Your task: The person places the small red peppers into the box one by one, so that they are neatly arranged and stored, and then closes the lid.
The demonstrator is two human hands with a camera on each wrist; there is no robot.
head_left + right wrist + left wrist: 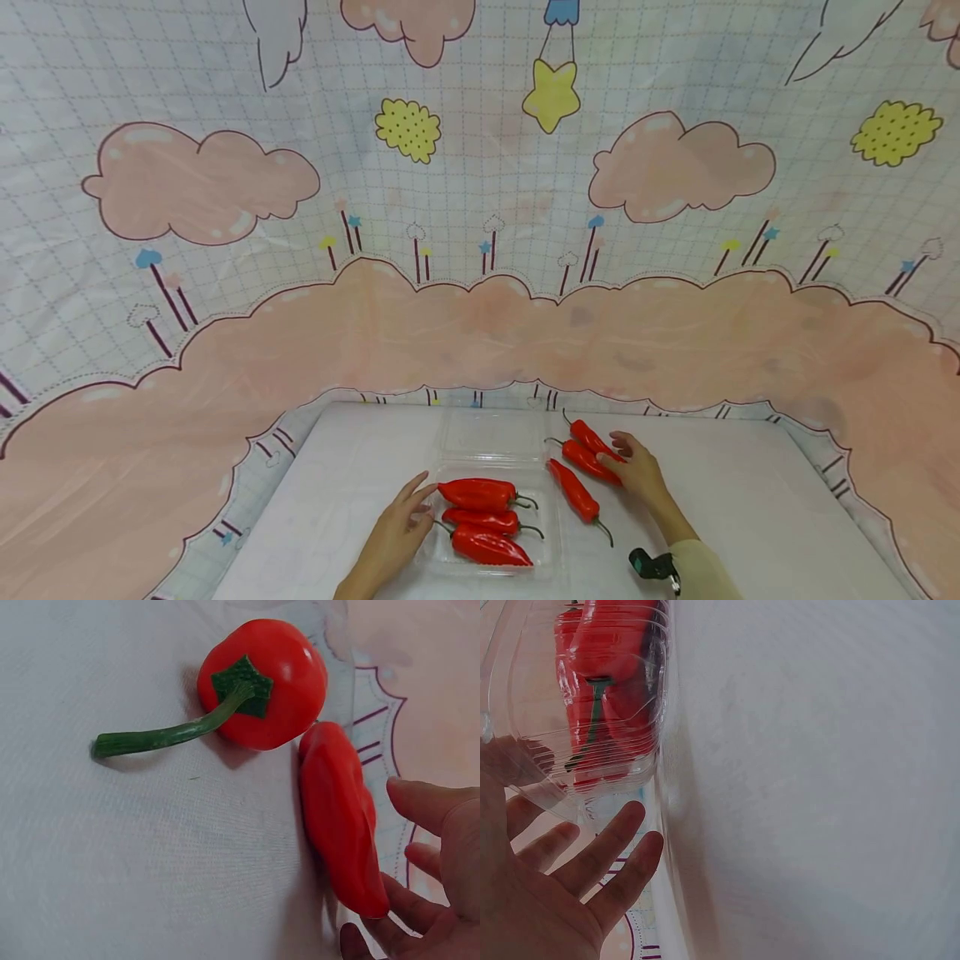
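A clear plastic box (551,542) holds three red peppers, the uppermost a long red pepper (477,494) lying sideways. My left hand (392,533) is at the box's left side, fingers spread and fingertips right at its wall. In the left wrist view, peppers with a green stem (596,724) show through the ribbed wall. To the right of the box, my right hand (637,473) reaches over the tips of two red peppers, a farther pepper (588,435) and a nearer pepper (585,460). Its fingers (409,904) are loosely bent beside one pepper's tip (367,900), not closed around it.
Another red pepper (576,493) lies between the box and my right hand, stem toward me. The box's clear lid (491,435) is folded back behind it on the white table (750,500). A patterned cloth (480,333) hangs behind the table.
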